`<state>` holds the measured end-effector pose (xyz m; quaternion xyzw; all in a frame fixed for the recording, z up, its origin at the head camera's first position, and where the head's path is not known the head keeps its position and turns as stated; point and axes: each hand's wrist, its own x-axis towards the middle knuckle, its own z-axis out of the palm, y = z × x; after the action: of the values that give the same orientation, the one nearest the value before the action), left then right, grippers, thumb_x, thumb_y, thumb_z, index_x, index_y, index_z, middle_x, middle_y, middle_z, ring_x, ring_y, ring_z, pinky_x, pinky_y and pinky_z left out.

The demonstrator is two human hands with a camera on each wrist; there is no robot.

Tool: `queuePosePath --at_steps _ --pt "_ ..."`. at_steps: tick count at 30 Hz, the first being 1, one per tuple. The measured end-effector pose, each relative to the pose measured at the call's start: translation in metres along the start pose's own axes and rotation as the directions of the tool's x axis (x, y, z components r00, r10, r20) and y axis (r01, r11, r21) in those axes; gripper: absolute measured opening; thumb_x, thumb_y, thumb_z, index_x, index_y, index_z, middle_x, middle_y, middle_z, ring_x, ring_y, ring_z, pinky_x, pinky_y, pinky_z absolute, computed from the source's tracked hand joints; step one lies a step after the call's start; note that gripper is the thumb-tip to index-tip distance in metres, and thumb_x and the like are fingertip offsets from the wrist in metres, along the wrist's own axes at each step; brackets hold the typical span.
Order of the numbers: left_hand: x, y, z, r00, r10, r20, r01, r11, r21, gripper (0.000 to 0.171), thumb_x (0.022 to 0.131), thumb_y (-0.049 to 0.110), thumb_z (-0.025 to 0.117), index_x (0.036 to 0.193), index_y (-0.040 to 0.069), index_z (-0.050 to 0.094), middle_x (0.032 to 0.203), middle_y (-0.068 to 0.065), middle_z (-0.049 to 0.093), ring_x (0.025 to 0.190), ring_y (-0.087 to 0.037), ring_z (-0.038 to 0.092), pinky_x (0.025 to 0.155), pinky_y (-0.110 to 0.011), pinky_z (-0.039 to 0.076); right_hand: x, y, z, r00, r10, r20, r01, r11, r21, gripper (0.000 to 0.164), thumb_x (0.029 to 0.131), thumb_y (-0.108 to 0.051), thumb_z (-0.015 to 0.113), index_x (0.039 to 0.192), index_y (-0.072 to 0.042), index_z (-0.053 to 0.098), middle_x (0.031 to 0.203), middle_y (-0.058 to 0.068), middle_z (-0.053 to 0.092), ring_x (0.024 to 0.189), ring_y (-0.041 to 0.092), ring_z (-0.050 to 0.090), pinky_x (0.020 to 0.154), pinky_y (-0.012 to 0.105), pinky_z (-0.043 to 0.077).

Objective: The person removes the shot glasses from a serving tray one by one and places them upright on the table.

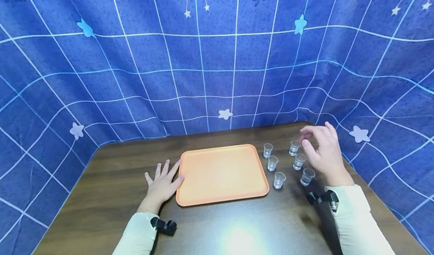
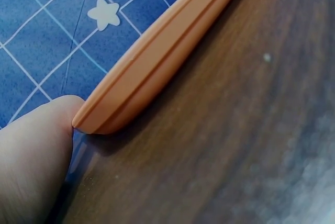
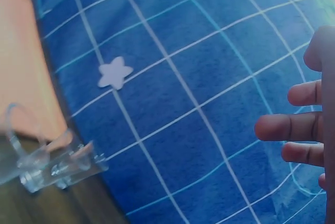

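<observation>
An orange rectangular tray (image 1: 222,176) lies on the table, bare on top. My left hand (image 1: 161,189) is spread flat at its left side, and in the left wrist view the thumb (image 2: 39,156) touches the tray's rim (image 2: 141,72). Right of the tray stand small clear shot glasses in two columns of three: the nearer column includes a glass (image 1: 272,163) beside the tray, the farther one a glass (image 1: 299,161) near my right hand (image 1: 323,151). That hand hovers by the farther column, fingers loosely bent. The right wrist view shows nothing between its fingers (image 3: 275,127).
The dark wooden table (image 1: 112,179) is bounded at the back and sides by a blue curtain (image 1: 217,59) with white grid lines and stars. Each wrist wears a black camera strap, one (image 1: 164,226) on the left and another (image 1: 323,198) on the right.
</observation>
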<state>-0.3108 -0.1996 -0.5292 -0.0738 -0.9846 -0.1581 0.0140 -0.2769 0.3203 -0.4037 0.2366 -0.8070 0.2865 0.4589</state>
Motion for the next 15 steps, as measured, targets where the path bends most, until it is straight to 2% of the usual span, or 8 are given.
queuePosePath --at_steps 6,15 --pt "-0.0001 -0.0006 -0.0002 1.000 0.009 -0.014 -0.009 1.000 -0.002 0.069 0.101 0.068 0.032 0.161 0.035 0.025 0.167 -0.019 0.015 0.151 -0.051 0.003 0.102 -0.082 -0.013 0.0082 -0.0036 -0.0013 0.999 0.032 -0.035 -0.031 0.999 0.034 0.026 0.085 -0.012 0.058 0.105 0.001 0.068 0.082 0.012 0.071 0.096 0.032 0.058 0.118 0.057 0.019" --pt "-0.0009 -0.0015 0.0015 1.000 0.011 -0.021 -0.012 1.000 -0.002 0.071 0.100 0.070 0.031 0.161 0.035 0.025 0.167 -0.019 0.016 0.151 -0.050 0.004 0.103 -0.082 -0.012 0.0112 -0.0068 0.0006 0.998 0.050 -0.047 -0.048 0.998 0.039 0.024 0.084 -0.013 0.060 0.102 -0.001 0.069 0.081 0.011 0.070 0.094 0.032 0.058 0.118 0.057 0.020"
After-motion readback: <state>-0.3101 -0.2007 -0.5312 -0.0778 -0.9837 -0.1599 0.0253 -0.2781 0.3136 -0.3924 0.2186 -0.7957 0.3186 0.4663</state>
